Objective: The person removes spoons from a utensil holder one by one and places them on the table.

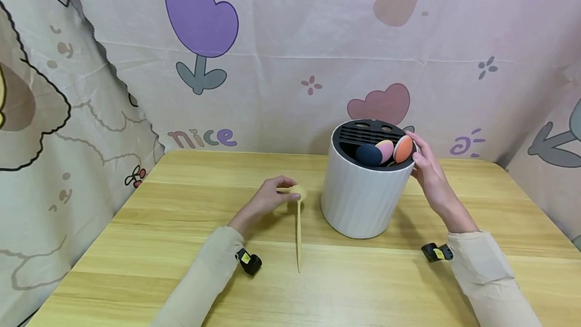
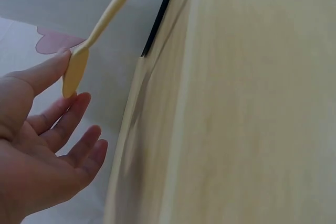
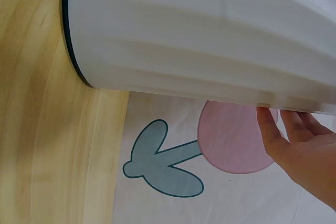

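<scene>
By its bowl, my left hand (image 1: 272, 195) pinches a pale yellow spoon (image 1: 298, 231). The handle points toward me in the head view. In the left wrist view the thumb and a fingertip meet the spoon's bowl (image 2: 76, 72), while the other fingers are loosely bent. To the right stands a white ribbed utensil holder (image 1: 363, 201) with a black slotted top (image 1: 363, 132). My right hand (image 1: 431, 180) touches its upper right side at the rim. Extended fingers (image 3: 270, 132) lie against the wall in the right wrist view.
Dark blue (image 1: 368, 155), pink (image 1: 386, 150) and orange (image 1: 403, 149) rounded ends stick up from the holder's front opening. Beneath is a wooden table (image 1: 150, 246), with a printed cloth (image 1: 281, 24) hanging behind it. Each forearm carries a small black camera.
</scene>
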Demonstrator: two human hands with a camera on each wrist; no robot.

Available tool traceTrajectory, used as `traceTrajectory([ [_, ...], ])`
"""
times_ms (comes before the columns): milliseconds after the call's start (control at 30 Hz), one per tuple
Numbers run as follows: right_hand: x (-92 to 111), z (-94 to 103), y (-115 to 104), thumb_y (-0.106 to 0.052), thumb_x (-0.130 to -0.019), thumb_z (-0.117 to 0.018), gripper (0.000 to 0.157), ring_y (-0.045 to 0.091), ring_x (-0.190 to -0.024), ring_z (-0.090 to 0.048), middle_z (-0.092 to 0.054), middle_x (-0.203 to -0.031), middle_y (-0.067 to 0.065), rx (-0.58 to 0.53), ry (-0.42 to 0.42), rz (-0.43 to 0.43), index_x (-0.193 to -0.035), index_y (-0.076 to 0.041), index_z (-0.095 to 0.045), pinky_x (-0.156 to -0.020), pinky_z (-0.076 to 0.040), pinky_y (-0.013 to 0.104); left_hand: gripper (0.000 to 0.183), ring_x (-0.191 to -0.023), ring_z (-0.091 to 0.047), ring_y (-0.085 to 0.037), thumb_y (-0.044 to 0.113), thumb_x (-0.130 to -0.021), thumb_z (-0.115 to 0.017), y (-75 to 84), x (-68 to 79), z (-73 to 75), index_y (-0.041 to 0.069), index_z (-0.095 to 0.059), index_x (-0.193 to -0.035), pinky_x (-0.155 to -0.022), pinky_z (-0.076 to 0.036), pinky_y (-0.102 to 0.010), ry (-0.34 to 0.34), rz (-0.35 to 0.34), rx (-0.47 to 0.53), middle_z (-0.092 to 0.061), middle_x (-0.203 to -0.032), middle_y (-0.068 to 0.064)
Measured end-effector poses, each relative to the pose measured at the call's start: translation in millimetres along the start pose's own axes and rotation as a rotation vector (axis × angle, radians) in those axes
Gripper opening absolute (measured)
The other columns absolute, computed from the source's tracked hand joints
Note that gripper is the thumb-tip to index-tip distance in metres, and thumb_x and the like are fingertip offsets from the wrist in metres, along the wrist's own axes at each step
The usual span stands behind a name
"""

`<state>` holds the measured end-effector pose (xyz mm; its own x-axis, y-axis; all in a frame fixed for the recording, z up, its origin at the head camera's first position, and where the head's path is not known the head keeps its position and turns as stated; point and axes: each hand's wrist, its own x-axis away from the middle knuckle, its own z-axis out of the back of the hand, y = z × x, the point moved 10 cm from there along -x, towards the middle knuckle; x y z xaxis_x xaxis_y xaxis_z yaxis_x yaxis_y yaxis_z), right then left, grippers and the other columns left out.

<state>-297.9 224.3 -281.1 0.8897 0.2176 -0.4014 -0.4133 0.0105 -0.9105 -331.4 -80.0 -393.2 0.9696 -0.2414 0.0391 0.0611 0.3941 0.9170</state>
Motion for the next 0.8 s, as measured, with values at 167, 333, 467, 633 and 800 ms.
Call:
traceTrajectory([
  [167, -0.5, 0.9, 1.5, -0.030, -0.103, -0.032, 0.055, 0.016, -0.133, -0.030, -0.018, -0.155, 0.011, 0.003, 0.001, -0.006, -0.154, -0.013, -0.019, -0.109, -0.020, 0.046, 0.035, -0.109, -0.057, -0.027, 0.014, -0.083, -0.077, -0.3, -0.8, 0.1, 0.004, -0.065, -0.115, -0.093, -0.045, -0.043, 0.006, 0.001, 0.026, -0.063, -0.114, -0.009],
  [333, -0.4, 1.1, 0.8, -0.030, -0.102, -0.032, 0.056, 0.015, -0.131, -0.033, -0.021, -0.153, 0.010, 0.006, 0.005, -0.008, -0.154, -0.013, -0.019, -0.107, -0.022, 0.045, 0.036, -0.107, -0.056, -0.025, 0.014, -0.080, -0.080, -2.2, -3.0, -1.2, 0.004, -0.066, -0.112, -0.093, -0.043, -0.043, -0.002, -0.006, 0.059, -0.065, -0.110, -0.007],
  [467, -0.6, 1.8, 1.2, -0.031, -0.103, -0.033, 0.056, 0.016, -0.131, -0.034, -0.021, -0.154, 0.010, 0.004, 0.006, -0.008, -0.154, -0.013, -0.019, -0.106, -0.023, 0.044, 0.037, -0.109, -0.056, -0.026, 0.013, -0.080, -0.080, -5.0, -4.5, -2.5, 0.003, -0.066, -0.113, -0.095, -0.042, -0.042, -0.006, -0.007, 0.111, -0.064, -0.112, -0.009],
  [633, -0.7, 0.8, 0.7, -0.032, -0.103, -0.032, 0.057, 0.019, -0.133, -0.031, -0.016, -0.156, 0.013, 0.019, -0.001, -0.013, -0.154, -0.012, -0.018, -0.107, -0.022, 0.045, 0.039, -0.109, -0.056, -0.026, 0.010, -0.082, -0.077, -9.2, -3.3, -3.0, -0.002, -0.064, -0.117, -0.096, -0.043, -0.041, -0.001, 0.011, 0.166, -0.064, -0.115, -0.013],
  [800, -0.8, 1.1, 1.0, -0.031, -0.102, -0.033, 0.057, 0.018, -0.132, -0.031, -0.015, -0.156, 0.012, 0.015, 0.002, -0.017, -0.154, -0.012, -0.018, -0.108, -0.021, 0.045, 0.038, -0.103, -0.057, -0.023, 0.009, -0.080, -0.079, -18.4, -5.4, -3.6, 0.001, -0.065, -0.115, -0.092, -0.045, -0.037, 0.033, 0.039, 0.193, -0.064, -0.110, -0.009],
])
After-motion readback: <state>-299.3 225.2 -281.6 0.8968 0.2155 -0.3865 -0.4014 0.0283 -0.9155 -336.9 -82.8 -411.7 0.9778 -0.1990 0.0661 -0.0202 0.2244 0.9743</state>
